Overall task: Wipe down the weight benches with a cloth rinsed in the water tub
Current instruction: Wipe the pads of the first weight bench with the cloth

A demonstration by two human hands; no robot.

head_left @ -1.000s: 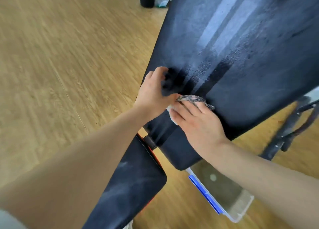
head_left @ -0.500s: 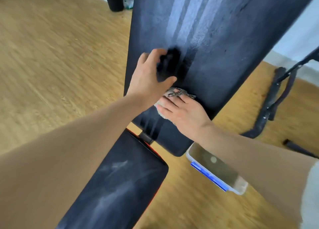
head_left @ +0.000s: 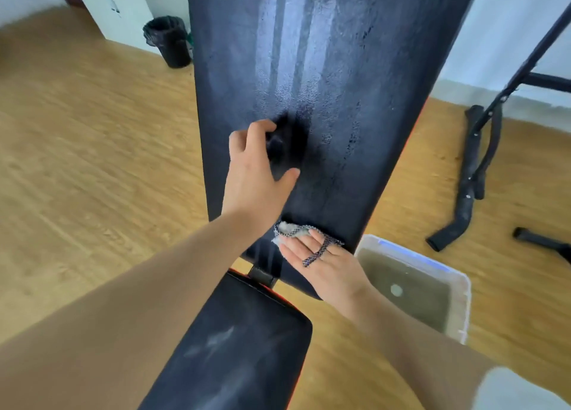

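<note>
The black backrest pad [head_left: 355, 85] of the weight bench runs up the middle of the view, with wet streaks along it. My left hand [head_left: 256, 181] rests on its left part, fingers bent and thumb spread, over a dark patch on the pad. My right hand [head_left: 324, 264] presses a pale cloth with a dark patterned edge [head_left: 289, 231] flat on the pad's lower end; a strip of the edge lies over my fingers. The seat pad [head_left: 234, 348], smeared with pale marks, lies below, joined by a hinge. The water tub [head_left: 460, 304] holds murky water on the floor just right of my right wrist.
A black bin [head_left: 168, 40] stands by the white wall at the back left. Black metal bars and frame legs [head_left: 475, 150] lie and stand on the wooden floor at the right. Wooden floor stretches to the left of the bench.
My right hand has slid the cloth down the pad toward its lower edge. My left hand stays on the pad. The view has swung, so the bench now stands upright and the tub shows more fully.
</note>
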